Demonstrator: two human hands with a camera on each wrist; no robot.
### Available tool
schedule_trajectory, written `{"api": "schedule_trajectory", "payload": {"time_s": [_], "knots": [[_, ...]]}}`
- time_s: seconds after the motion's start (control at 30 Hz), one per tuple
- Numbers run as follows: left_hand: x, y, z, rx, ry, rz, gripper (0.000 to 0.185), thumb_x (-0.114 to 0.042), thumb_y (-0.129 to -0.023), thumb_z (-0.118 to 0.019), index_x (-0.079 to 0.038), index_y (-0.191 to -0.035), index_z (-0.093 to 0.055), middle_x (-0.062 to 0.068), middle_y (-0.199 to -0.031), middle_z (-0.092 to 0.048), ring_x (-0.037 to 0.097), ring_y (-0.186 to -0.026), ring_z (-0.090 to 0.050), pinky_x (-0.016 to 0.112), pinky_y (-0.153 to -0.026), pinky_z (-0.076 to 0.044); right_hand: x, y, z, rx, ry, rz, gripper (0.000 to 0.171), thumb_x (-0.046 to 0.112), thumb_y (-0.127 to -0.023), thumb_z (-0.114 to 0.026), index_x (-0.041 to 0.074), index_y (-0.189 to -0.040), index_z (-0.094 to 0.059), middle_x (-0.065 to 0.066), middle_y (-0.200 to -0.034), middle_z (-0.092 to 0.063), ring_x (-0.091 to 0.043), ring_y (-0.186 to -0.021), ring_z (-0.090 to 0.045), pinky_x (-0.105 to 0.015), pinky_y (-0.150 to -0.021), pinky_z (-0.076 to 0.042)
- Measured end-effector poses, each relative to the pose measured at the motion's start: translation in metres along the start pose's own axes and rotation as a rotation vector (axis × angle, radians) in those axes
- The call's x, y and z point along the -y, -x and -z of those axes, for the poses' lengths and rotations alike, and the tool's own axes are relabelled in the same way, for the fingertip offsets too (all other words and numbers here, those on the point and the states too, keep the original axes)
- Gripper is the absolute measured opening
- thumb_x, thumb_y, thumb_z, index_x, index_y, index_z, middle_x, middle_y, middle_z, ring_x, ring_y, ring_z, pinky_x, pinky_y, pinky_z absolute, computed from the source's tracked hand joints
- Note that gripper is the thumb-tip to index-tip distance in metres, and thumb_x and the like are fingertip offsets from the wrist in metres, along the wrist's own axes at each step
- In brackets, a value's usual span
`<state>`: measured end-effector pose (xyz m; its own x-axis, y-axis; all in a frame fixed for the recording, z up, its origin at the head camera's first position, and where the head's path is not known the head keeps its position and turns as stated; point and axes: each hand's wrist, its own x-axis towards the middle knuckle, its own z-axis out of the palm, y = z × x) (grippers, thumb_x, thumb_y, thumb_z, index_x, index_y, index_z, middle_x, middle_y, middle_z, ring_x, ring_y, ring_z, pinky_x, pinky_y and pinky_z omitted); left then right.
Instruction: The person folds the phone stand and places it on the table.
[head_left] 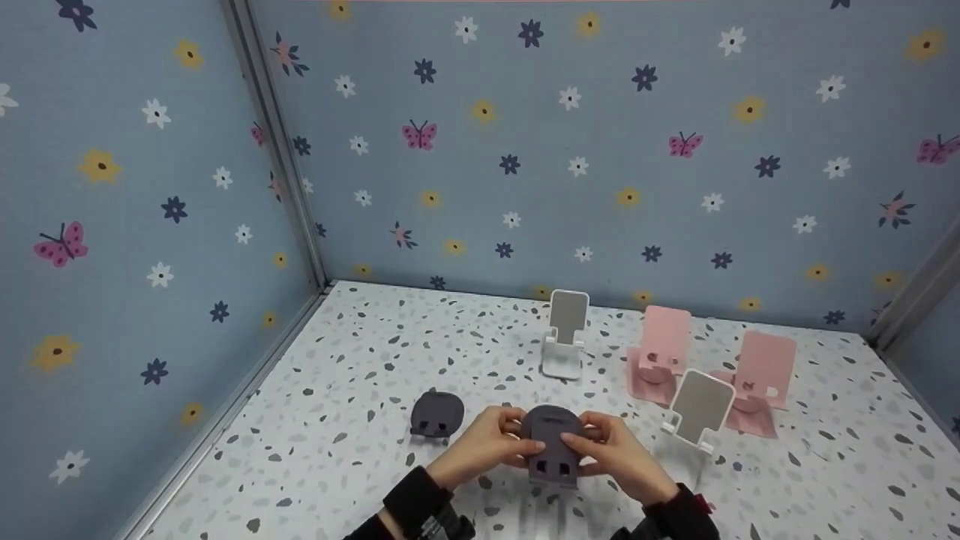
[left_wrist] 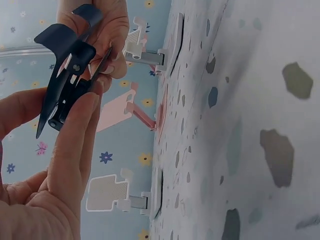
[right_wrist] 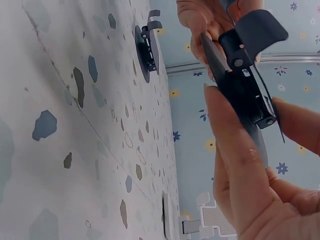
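Both hands hold one dark grey folding phone stand (head_left: pixel 553 442) just above the speckled table near its front edge. My left hand (head_left: pixel 487 442) grips the stand's left side, thumb on its face. My right hand (head_left: pixel 611 450) grips the right side the same way. In the left wrist view the stand (left_wrist: pixel 67 65) shows edge-on, its hinged plates partly folded, pinched between my fingers (left_wrist: pixel 75 135). The right wrist view shows the same stand (right_wrist: pixel 245 75) held between thumb and fingers (right_wrist: pixel 235 150).
A second dark grey stand (head_left: pixel 436 412) lies folded on the table to the left. Behind stand a white stand (head_left: pixel 566 334), two pink stands (head_left: pixel 660 352) (head_left: pixel 761 379) and another white stand (head_left: pixel 697 412) close to my right hand. Flowered walls enclose the table (head_left: pixel 337 390).
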<state>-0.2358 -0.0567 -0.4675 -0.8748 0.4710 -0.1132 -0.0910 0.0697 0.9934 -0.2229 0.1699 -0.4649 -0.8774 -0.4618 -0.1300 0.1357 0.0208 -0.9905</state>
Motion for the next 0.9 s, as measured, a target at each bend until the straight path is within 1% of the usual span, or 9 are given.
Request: {"api": "schedule_trajectory", "payload": {"time_s": [0.07, 0.23, 0.33, 0.43, 0.5, 0.6, 0.67, 0.73, 0.9], "knots": [[-0.003, 0.001, 0.003, 0.015, -0.047, -0.031, 0.033, -0.006, -0.086, -0.072, 0.003, -0.117, -0.066, 0.014, -0.098, -0.072, 0.021, -0.083, -0.074, 0.033, -0.075, -0.063, 0.0, -0.001, -0.001, -0.002, -0.022, -0.004, 0.016, 0.014, -0.098, -0.062, 0.002, -0.102, -0.054, -0.007, -0.101, -0.071, -0.015, -0.089, -0.071, -0.037, -0.079, -0.062], [-0.009, 0.001, 0.018, -0.027, -0.365, -0.201, 0.044, -0.022, -0.093, -0.069, 0.001, -0.13, -0.06, 0.019, -0.125, -0.066, 0.033, -0.11, -0.067, 0.043, -0.093, -0.057, -0.001, -0.01, -0.007, -0.03, -0.046, -0.006, 0.019, 0.017, -0.098, -0.061, 0.002, -0.106, -0.053, -0.006, -0.099, -0.07, -0.014, -0.087, -0.072, -0.035, -0.078, -0.062], [-0.012, 0.003, 0.027, -0.109, -0.55, -0.313, 0.05, -0.027, -0.096, -0.064, 0.0, -0.138, -0.055, 0.019, -0.139, -0.058, 0.038, -0.126, -0.056, 0.052, -0.104, -0.049, -0.003, -0.019, -0.011, -0.046, -0.032, -0.003, 0.02, 0.018, -0.099, -0.061, 0.002, -0.106, -0.051, -0.008, -0.097, -0.07, -0.014, -0.085, -0.072, -0.036, -0.078, -0.062], [-0.015, 0.006, 0.034, -0.209, -0.713, -0.408, 0.051, -0.025, -0.096, -0.064, 0.0, -0.139, -0.053, 0.02, -0.141, -0.056, 0.038, -0.131, -0.052, 0.056, -0.109, -0.043, -0.004, -0.026, -0.016, -0.074, 0.001, -0.008, 0.02, 0.017, -0.098, -0.061, 0.002, -0.104, -0.05, -0.009, -0.095, -0.071, -0.015, -0.082, -0.071, -0.037, -0.077, -0.063], [-0.016, 0.007, 0.037, -0.308, -0.827, -0.448, 0.05, -0.021, -0.094, -0.066, 0.0, -0.138, -0.054, 0.019, -0.141, -0.056, 0.038, -0.131, -0.052, 0.055, -0.108, -0.043, -0.005, -0.031, -0.019, -0.099, 0.023, -0.014, 0.02, 0.017, -0.098, -0.062, 0.001, -0.104, -0.05, -0.009, -0.093, -0.071, -0.014, -0.081, -0.071, -0.037, -0.075, -0.063], [-0.018, 0.008, 0.042, -0.447, -0.954, -0.45, 0.05, -0.017, -0.092, -0.068, -0.001, -0.138, -0.055, 0.019, -0.143, -0.055, 0.04, -0.133, -0.049, 0.055, -0.103, -0.048, -0.008, -0.038, -0.024, -0.123, 0.037, -0.027, 0.02, 0.013, -0.097, -0.063, -0.001, -0.104, -0.051, -0.008, -0.089, -0.071, -0.014, -0.078, -0.07, -0.037, -0.073, -0.063], [-0.019, 0.009, 0.046, -0.504, -0.991, -0.435, 0.05, -0.015, -0.091, -0.068, -0.002, -0.138, -0.056, 0.018, -0.144, -0.054, 0.04, -0.134, -0.048, 0.056, -0.1, -0.05, -0.01, -0.042, -0.026, -0.125, 0.045, -0.035, 0.019, 0.011, -0.096, -0.063, -0.002, -0.105, -0.052, -0.009, -0.088, -0.07, -0.014, -0.076, -0.07, -0.036, -0.071, -0.063], [-0.018, 0.009, 0.05, -0.533, -1.021, -0.43, 0.05, -0.013, -0.091, -0.068, -0.001, -0.138, -0.055, 0.019, -0.144, -0.054, 0.041, -0.135, -0.047, 0.056, -0.099, -0.05, -0.012, -0.047, -0.029, -0.123, 0.059, -0.043, 0.019, 0.009, -0.096, -0.062, -0.003, -0.104, -0.051, -0.009, -0.087, -0.07, -0.014, -0.073, -0.07, -0.034, -0.068, -0.063], [-0.015, 0.009, 0.055, -0.56, -1.077, -0.445, 0.049, -0.012, -0.092, -0.066, 0.002, -0.137, -0.055, 0.022, -0.143, -0.054, 0.043, -0.135, -0.047, 0.058, -0.109, -0.042, -0.015, -0.058, -0.035, -0.149, 0.089, -0.069, 0.016, 0.008, -0.096, -0.061, -0.004, -0.102, -0.052, -0.011, -0.088, -0.069, -0.014, -0.069, -0.069, -0.031, -0.061, -0.062]]}}
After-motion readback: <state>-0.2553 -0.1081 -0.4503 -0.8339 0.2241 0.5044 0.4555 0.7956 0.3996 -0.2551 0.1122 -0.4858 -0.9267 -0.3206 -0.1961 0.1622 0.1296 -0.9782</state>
